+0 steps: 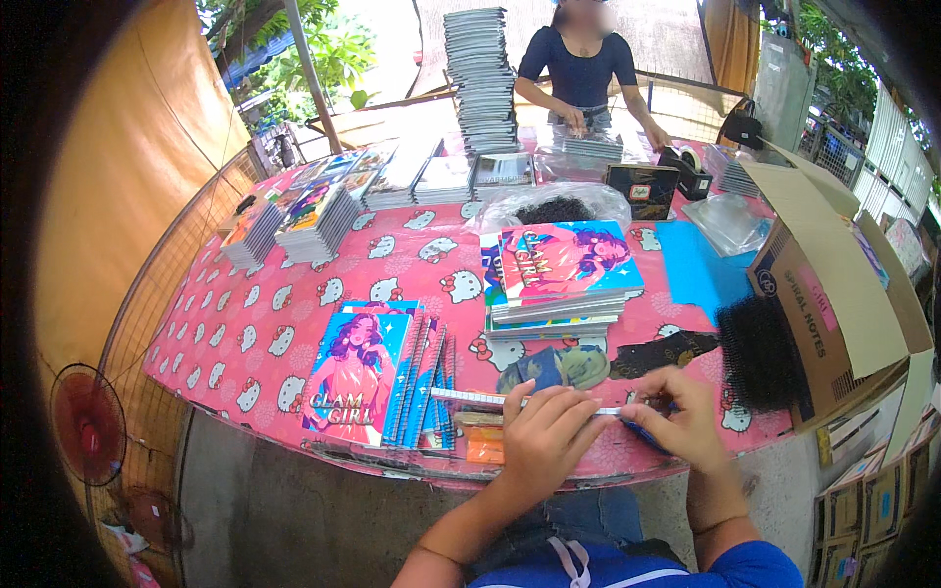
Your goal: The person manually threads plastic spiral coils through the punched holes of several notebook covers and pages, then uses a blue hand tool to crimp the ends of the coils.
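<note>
Strip point(470, 396), white and narrow, passes beneath left hand point(554, 426), whose grip has fingers bent over it; right hand point(676, 416) is half curled at its end; how firmly either holds, I cannot tell. Leftward, notebooks point(358, 377) lie on pink surface point(265, 309).

Legible gold title lettering stands on the front-left notebook point(355, 377); the same title marks the centre stack's top notebook point(573, 263). Dark printed capitals and a lettered pink label point(816, 294) mark the brown carton point(819, 338).
</note>
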Demonstrator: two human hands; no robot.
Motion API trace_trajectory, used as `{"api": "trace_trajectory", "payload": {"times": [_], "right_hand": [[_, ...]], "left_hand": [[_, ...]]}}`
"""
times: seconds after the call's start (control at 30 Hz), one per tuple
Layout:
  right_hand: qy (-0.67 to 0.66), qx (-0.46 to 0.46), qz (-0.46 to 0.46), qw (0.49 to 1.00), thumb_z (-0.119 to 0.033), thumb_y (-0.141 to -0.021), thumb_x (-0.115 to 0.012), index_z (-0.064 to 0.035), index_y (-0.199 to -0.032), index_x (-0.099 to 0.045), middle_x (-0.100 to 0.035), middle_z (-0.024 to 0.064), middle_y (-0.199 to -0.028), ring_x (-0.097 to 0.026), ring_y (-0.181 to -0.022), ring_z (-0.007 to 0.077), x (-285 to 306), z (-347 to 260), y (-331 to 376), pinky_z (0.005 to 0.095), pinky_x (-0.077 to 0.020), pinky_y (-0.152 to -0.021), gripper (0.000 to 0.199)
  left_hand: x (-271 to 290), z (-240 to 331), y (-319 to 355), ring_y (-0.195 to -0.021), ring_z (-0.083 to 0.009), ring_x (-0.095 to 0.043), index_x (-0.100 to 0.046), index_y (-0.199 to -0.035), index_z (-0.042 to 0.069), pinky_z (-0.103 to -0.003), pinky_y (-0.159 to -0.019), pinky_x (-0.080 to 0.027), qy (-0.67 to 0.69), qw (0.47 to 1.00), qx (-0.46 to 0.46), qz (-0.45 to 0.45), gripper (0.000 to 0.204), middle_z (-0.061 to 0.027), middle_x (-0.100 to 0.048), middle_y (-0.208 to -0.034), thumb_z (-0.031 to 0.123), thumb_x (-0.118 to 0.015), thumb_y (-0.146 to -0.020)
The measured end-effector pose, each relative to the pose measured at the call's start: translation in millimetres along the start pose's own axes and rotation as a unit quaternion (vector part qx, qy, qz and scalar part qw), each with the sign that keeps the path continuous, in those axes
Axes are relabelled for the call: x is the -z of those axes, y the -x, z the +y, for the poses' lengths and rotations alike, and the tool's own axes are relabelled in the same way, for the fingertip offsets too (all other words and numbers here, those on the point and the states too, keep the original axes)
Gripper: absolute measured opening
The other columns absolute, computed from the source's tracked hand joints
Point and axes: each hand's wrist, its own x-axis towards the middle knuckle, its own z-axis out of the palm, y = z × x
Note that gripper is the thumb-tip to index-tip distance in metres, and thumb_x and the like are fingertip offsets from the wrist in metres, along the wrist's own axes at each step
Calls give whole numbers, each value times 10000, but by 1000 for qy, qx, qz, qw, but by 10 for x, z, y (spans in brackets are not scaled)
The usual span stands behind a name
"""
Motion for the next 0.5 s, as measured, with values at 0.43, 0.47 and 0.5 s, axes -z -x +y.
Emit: {"api": "trace_trajectory", "payload": {"times": [0.43, 0.47, 0.5], "right_hand": [[-72, -24, -153, 985, -106, -791, -696, -31, -926, -701, -622, 73, -801, -594, -737, 168, 90, 160, -145, 288, -464, -663, 155], [-65, -16, -145, 987, -109, -798, -689, -28, -924, -699, -621, 74, -790, -594, -730, 169, 87, 150, -153, 290, -462, -656, 150], [-59, -7, -135, 989, -111, -804, -682, -26, -922, -697, -619, 75, -779, -594, -723, 169, 75, 132, -160, 292, -461, -650, 146]], "left_hand": [[-1, -12, -54, -769, -160, -613, -711, -853, 109, -395, -858, -360, 30, 999, 12, 10, 154, -7, -682, -836, 174, -752, -719], [-5, -12, -56, -762, -160, -610, -712, -850, 109, -395, -853, -360, 34, 999, 12, 11, 151, -7, -681, -830, 174, -751, -720], [-7, -12, -54, -760, -160, -606, -708, -860, 108, -389, -852, -360, 29, 999, 11, 11, 151, -6, -677, -828, 179, -745, -732]]}}
